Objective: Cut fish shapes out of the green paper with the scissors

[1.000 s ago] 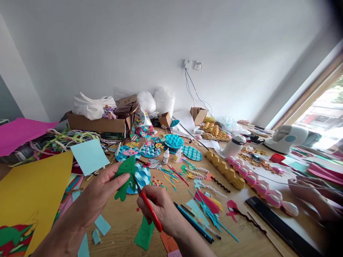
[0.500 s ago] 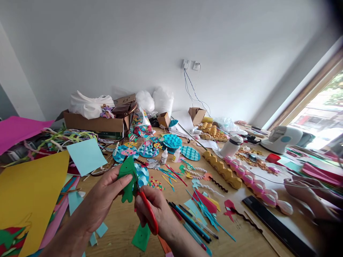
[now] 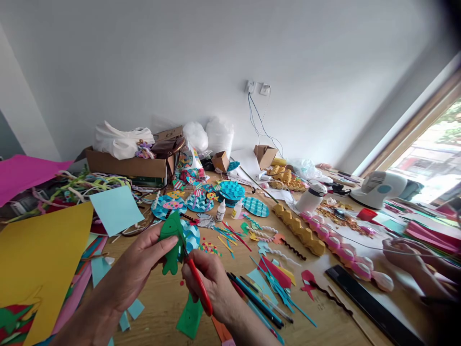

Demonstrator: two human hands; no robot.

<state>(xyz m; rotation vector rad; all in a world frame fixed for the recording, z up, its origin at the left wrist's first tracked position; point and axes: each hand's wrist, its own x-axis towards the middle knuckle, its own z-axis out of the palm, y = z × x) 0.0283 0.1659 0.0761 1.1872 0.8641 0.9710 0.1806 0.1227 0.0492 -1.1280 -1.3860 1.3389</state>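
My left hand (image 3: 147,257) pinches a green paper fish (image 3: 170,240) that has drawn lines on it, its tail hanging down. In my right hand (image 3: 207,278) is a pair of red-handled scissors (image 3: 200,283), fingers wrapped round the handles. The blades meet the right edge of the fish and are partly hidden by it. Below the scissors, on the table, lies another green paper piece (image 3: 190,317). Blue wavy paper (image 3: 190,234) lies behind the fish.
Glue bottles (image 3: 221,211) stand beyond my hands. Pens (image 3: 257,300) and paper strips lie to the right, near a long black object (image 3: 370,305). Yellow card (image 3: 43,259) covers the left side. Another person's hands (image 3: 414,264) are at the far right.
The scissor handles have drawn closer together in my right hand. The fish and my left hand are almost still.
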